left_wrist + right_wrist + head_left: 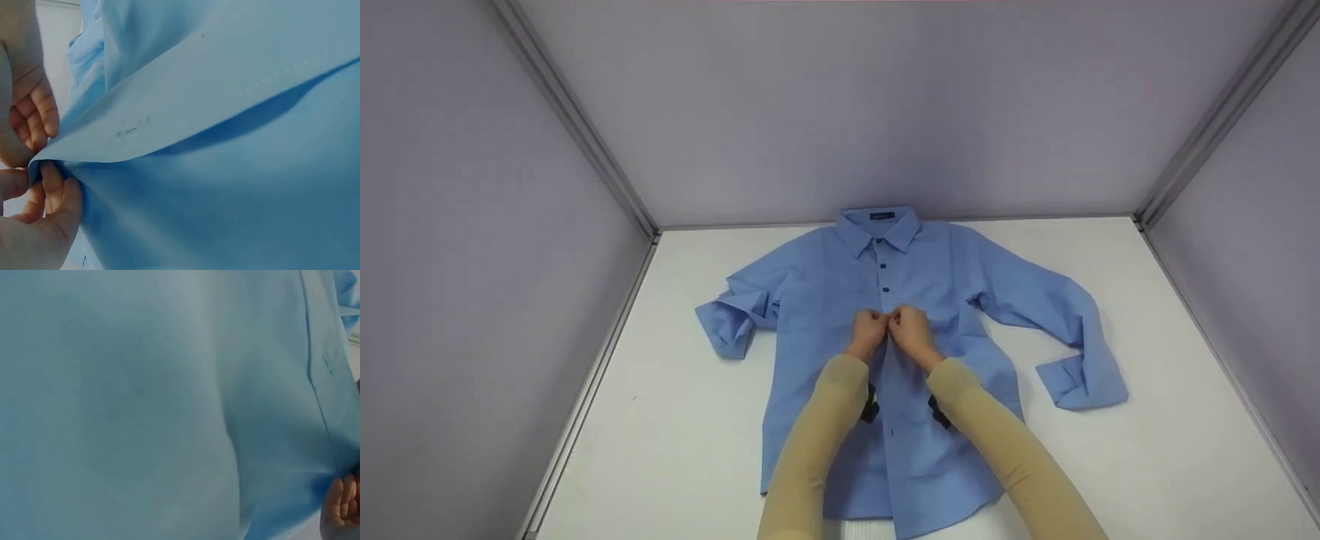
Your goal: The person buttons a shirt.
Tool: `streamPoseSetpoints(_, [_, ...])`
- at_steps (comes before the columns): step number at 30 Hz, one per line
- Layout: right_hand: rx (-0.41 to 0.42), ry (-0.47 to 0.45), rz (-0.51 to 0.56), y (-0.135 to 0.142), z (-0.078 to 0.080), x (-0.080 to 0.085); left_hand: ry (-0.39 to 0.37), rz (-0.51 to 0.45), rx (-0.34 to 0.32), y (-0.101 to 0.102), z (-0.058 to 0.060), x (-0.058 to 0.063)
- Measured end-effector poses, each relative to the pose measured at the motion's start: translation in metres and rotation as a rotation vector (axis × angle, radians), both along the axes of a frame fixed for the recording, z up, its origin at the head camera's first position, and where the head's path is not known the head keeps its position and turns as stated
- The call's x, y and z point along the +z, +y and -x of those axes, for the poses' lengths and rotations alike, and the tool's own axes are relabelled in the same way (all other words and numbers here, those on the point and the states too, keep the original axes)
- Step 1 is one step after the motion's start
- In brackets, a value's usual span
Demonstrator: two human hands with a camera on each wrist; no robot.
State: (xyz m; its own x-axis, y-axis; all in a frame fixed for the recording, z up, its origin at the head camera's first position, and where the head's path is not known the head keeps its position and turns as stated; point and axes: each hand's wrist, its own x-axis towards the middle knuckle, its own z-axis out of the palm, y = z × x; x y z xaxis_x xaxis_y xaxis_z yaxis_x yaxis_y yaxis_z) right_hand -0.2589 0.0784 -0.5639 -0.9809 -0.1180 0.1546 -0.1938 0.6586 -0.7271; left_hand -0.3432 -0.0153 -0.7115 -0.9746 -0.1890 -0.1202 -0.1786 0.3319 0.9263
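Observation:
A light blue long-sleeved shirt [825, 300] lies face up with its collar [877, 229] at the back. My left hand [870, 330] and right hand [911, 328] meet at its front placket, fingertips close together, both pinching the cloth below the upper dark buttons [885, 289]. In the left wrist view, the fingers of my left hand [48, 219] curl at the placket's lifted edge, with a buttonhole [133, 128] beside them. What sits between the fingertips is hidden. The right wrist view mostly shows the shirt front [140, 405], with fingers [334, 498] at the lower right.
The shirt rests on a white table [682, 435] enclosed by pale panels [877, 105] at the back and sides. One sleeve [727, 326] is bunched at the left; the other sleeve [1091, 360] bends down at the right. Dark wrist devices [939, 414] hang under my sleeves.

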Motion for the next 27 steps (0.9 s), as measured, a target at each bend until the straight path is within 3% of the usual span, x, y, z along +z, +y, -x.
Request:
streamPoseSetpoints(4, [0.031, 0.093, -0.033, -0.001, -0.002, -0.003, 0.043, 0.046, -0.016, -0.004, 0.015, -0.027])
streamPoseSetpoints(6, [0.039, 0.122, -0.019, -0.001, -0.002, -0.004, 0.078, 0.072, -0.022, -0.005, 0.008, -0.016])
streamPoseSetpoints(8, [0.038, 0.136, 0.011, -0.001, -0.003, -0.007, 0.059, 0.084, -0.025, -0.006, -0.013, 0.027])
streamPoseSetpoints(11, [0.025, 0.137, 0.076, -0.002, -0.004, -0.01, 0.04, 0.088, -0.008, -0.005, -0.06, 0.112])
streamPoseSetpoints(13, [0.009, 0.117, 0.13, -0.002, -0.003, -0.011, -0.008, 0.089, 0.003, -0.005, -0.074, 0.143])
streamPoseSetpoints(14, [0.0, 0.102, 0.156, -0.002, -0.003, -0.012, -0.015, 0.084, 0.008, -0.005, -0.074, 0.144])
streamPoseSetpoints(15, [-0.01, 0.088, 0.174, -0.002, -0.003, -0.012, -0.012, 0.082, 0.002, -0.007, -0.071, 0.138])
streamPoseSetpoints(17, [-0.034, 0.058, 0.204, -0.002, -0.003, -0.011, 0.01, 0.095, 0.012, -0.008, -0.057, 0.116])
streamPoseSetpoints(22, [-0.093, -0.021, 0.23, -0.001, -0.002, -0.007, 0.096, 0.145, 0.008, -0.011, -0.021, 0.042])
streamPoseSetpoints(23, [-0.1, -0.034, 0.226, -0.001, -0.002, -0.007, 0.066, 0.143, -0.012, -0.012, -0.016, 0.034])
streamPoseSetpoints(27, [-0.11, -0.048, 0.189, -0.001, -0.002, -0.007, 0.109, 0.164, -0.013, -0.012, -0.002, 0.004])
